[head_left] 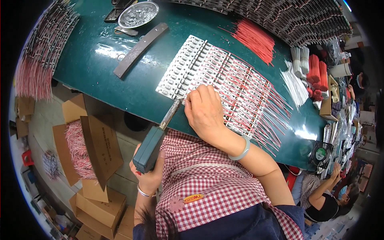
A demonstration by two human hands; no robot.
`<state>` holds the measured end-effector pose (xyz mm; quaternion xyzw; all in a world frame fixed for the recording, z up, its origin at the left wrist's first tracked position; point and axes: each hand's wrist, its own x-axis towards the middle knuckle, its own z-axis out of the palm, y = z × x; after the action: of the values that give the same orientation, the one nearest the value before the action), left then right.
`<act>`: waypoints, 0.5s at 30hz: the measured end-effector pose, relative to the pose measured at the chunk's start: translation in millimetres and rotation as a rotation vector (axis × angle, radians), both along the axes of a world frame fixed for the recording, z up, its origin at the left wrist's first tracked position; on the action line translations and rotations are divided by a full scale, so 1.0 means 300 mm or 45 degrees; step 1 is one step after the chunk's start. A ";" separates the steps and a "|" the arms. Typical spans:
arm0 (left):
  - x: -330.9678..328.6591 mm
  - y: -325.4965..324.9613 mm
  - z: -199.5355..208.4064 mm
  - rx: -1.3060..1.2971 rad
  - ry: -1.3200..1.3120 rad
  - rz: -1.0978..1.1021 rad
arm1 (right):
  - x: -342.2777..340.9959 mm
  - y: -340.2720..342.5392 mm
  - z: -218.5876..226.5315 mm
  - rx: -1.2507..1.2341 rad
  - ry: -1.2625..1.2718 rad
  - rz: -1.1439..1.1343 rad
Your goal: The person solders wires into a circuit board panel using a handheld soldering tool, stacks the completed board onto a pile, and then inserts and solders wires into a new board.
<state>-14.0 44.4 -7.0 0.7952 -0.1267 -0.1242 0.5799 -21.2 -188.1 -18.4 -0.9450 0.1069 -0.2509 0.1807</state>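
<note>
Green tabletop bears the white panel mid-scene, probably light, stiff, best held by its left edge; left hand grips a green tool, right hand at panel's near side, grip unclear

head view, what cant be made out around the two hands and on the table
All in the head view:
Right hand: its own back hides what lies under the fingers.
Left hand: the green-bodied tool covers part of its grip.
Tool tip: too small to tell whether it touches the white strips.
Shiny bits: too small to identify.
Dark stacked strips: cut off by the top edge.
</note>
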 end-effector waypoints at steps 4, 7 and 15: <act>0.002 0.000 0.002 0.038 -0.004 -0.017 | 0.002 -0.001 0.003 -0.008 0.008 -0.007; 0.004 0.013 -0.004 0.040 -0.011 -0.026 | 0.006 0.001 0.004 -0.002 0.009 -0.001; 0.239 -0.045 0.184 -0.038 -0.845 0.376 | 0.009 -0.012 -0.009 -0.021 -0.002 -0.017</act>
<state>57.8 30.8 48.2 0.7934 -0.1936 0.2274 0.5304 -18.5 -191.7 -21.0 -0.9454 0.1111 -0.2539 0.1714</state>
